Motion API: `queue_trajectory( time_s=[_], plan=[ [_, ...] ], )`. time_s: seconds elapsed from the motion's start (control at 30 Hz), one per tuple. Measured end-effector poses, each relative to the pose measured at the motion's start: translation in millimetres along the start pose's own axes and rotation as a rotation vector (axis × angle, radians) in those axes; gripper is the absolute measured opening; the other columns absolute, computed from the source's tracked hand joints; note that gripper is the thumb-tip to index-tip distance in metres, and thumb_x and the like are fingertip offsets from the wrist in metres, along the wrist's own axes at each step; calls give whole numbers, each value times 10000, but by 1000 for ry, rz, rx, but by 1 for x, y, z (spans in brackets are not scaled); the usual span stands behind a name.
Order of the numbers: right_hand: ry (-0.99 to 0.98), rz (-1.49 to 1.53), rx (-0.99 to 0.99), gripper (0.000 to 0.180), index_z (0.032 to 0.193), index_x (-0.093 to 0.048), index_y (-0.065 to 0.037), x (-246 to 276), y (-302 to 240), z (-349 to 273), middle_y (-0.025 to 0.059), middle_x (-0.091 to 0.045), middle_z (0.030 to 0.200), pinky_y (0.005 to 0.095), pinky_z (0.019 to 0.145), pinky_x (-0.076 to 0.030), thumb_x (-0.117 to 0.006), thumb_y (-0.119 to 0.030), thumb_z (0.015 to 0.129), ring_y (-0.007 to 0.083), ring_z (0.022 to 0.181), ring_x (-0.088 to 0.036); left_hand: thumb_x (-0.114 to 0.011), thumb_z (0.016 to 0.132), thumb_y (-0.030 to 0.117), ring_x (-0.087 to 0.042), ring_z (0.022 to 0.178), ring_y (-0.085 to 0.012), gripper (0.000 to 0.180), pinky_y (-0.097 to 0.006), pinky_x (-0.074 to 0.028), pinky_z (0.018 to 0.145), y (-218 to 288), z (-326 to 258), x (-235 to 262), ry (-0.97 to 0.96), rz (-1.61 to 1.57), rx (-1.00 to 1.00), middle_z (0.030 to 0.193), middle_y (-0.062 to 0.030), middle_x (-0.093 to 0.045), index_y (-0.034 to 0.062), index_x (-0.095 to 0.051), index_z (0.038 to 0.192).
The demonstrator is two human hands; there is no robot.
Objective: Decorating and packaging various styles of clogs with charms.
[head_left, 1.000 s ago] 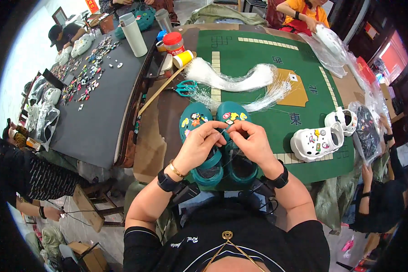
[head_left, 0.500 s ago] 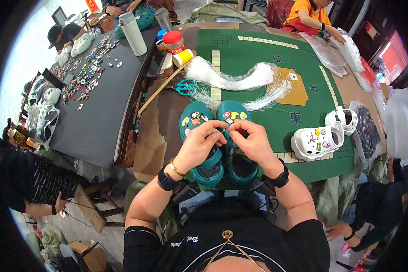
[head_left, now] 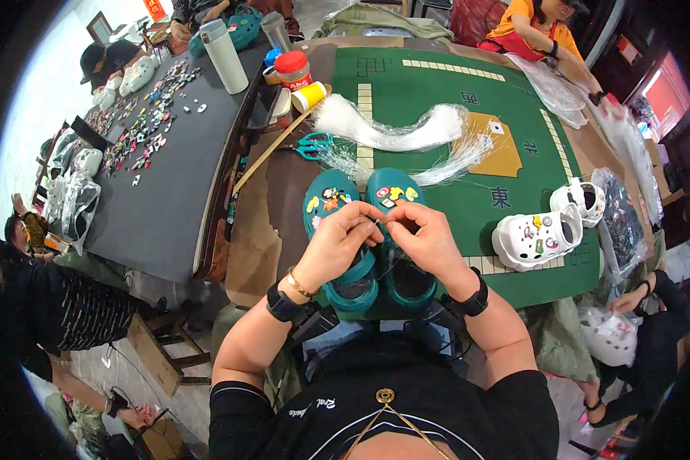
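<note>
A pair of dark green clogs (head_left: 331, 201) with colourful charms on the toes stands side by side in front of me, heels nearest me. Over them, my left hand (head_left: 343, 232) and my right hand (head_left: 419, 234) meet with their fingertips pinched together. A thin clear plastic strand (head_left: 379, 221) runs between the fingers, mostly hidden by them. Just beyond the toes lies a bundle of white and clear strands (head_left: 391, 132), loose ends spread around it. Scissors with teal handles (head_left: 313, 146) rest to the left of that bundle.
White clogs (head_left: 535, 239) with charms stand at the right of the green mat (head_left: 437, 84). A wooden stick (head_left: 276, 148), a yellow cup (head_left: 309, 96) and a red-lidded jar (head_left: 292, 69) are at the left. Many small charms (head_left: 149, 115) cover the dark table. Other people work around.
My fingertips have come slightly closer together over the clogs. The orange-clad person's arm has reached further right. At the lower right, another person's hand now holds a bagged white clog.
</note>
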State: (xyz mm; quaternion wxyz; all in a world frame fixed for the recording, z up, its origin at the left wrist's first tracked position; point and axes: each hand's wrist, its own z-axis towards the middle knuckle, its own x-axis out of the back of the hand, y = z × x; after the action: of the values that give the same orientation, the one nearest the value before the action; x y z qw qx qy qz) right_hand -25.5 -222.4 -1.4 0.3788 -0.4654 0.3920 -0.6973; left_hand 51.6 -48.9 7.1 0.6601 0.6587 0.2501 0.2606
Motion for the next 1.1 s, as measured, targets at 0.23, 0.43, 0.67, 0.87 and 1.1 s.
queue_trajectory(
  time_s=[0.23, 0.43, 0.67, 0.87, 1.1],
  plan=[
    [-71, 96, -119, 145, 881, -664, 0, 2, -4, 2, 78, -676, 792, 281, 649, -489, -652, -141, 851, 143, 687, -622, -524, 938, 24, -634, 780, -114, 223, -253, -517, 728, 6, -1, -4, 81, 178, -27, 837, -72, -667, -5, -535, 1158],
    [-66, 21, -80, 156, 857, -658, 11, 3, -10, 1, 73, -662, 774, 278, 628, -476, -652, -145, 856, 128, 670, -602, -562, 920, 24, -626, 761, -108, 273, -250, -505, 710, 7, -2, -3, 144, 231, -60, 833, -61, -670, 15, -541, 1191],
    [-32, 117, -90, 126, 873, -640, 3, -1, -5, 1, 39, -643, 761, 259, 622, -464, -652, -122, 863, 92, 674, -577, -633, 899, 70, -612, 726, -96, 100, -244, -497, 675, 2, -1, -6, 164, 265, -60, 812, -41, -675, -3, -652, 965],
    [-28, 160, -109, 101, 906, -633, -13, 0, -7, 1, 16, -636, 747, 237, 625, -459, -662, -97, 859, 67, 681, -565, -666, 865, 36, -573, 738, -74, 145, -232, -478, 679, 2, -3, -1, 202, 504, -267, 828, -20, -635, 2, -650, 1005],
    [-66, 129, -125, 74, 877, -623, -15, 0, -5, 0, 15, -635, 735, 230, 621, -455, -648, -80, 853, 58, 682, -561, -645, 855, -22, -551, 762, -55, 264, -220, -472, 699, 1, -3, -6, 192, 188, -51, 837, -1, -599, 15, -598, 1112]
  ],
)
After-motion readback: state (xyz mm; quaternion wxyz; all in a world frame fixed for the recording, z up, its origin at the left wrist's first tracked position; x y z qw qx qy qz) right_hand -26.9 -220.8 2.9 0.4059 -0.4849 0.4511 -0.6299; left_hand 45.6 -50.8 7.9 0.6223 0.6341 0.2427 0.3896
